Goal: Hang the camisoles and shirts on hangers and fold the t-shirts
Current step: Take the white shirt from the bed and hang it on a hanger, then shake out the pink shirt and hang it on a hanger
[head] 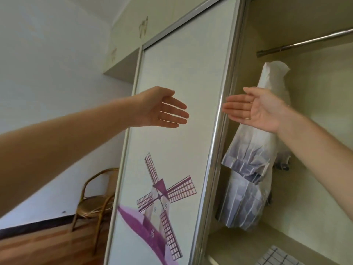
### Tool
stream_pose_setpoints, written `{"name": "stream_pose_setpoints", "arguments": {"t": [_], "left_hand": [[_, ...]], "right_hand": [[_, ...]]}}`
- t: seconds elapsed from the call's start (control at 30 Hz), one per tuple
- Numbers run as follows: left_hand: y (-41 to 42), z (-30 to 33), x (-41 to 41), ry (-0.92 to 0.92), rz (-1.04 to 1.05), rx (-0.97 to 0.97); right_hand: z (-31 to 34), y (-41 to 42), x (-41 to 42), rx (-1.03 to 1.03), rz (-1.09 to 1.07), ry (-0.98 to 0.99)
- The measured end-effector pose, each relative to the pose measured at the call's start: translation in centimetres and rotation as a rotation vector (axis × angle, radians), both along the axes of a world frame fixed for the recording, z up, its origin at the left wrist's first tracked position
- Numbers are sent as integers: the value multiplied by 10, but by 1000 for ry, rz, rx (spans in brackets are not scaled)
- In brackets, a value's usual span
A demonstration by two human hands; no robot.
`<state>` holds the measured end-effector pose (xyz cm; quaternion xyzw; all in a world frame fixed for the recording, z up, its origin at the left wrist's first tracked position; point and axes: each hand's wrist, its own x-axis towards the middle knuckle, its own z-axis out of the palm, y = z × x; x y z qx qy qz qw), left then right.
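From the head view, we are holding our left hand and right hand flat, each grip empty. The striped shirt is hanging inside the wardrobe; reaching carelessly, we risk knocking it off.

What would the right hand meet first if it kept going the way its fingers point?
Probably the sliding door's metal edge frame: the right hand is open, fingers aimed left toward it. Depth is unclear.

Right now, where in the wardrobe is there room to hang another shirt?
The metal rod looks bare to the right of the hanging white and purple striped shirt. The cream shelf is free between that shirt's hem and the checked cloth. It is tight beside the windmill sliding door.
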<state>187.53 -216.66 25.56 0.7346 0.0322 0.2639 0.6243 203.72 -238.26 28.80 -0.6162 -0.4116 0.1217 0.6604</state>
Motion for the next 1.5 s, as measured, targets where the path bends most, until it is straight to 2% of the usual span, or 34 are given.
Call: {"name": "stream_pose_setpoints", "arguments": {"t": [0.2, 0.33, 0.53, 0.83, 1.1, 1.27, 1.5], "left_hand": [[61, -43, -80, 18, 148, -116], [96, -79, -129, 86, 274, -178], [136, -137, -185, 182, 359, -247], [195, -209, -234, 297, 455, -405], [273, -238, -226, 288, 499, -492], [326, -245, -187, 286, 527, -501], [384, -265, -133, 324, 574, -514]], "right_hand": [[-50, 70, -39, -23, 134, 132], [-94, 126, -67, -90, 217, 218], [-160, 200, -105, -179, 302, 345], [-240, 292, -137, -376, 482, 380], [-284, 383, -114, -381, 588, 405], [-296, 444, -76, -362, 619, 389], [-310, 522, -28, -435, 658, 393]]}}
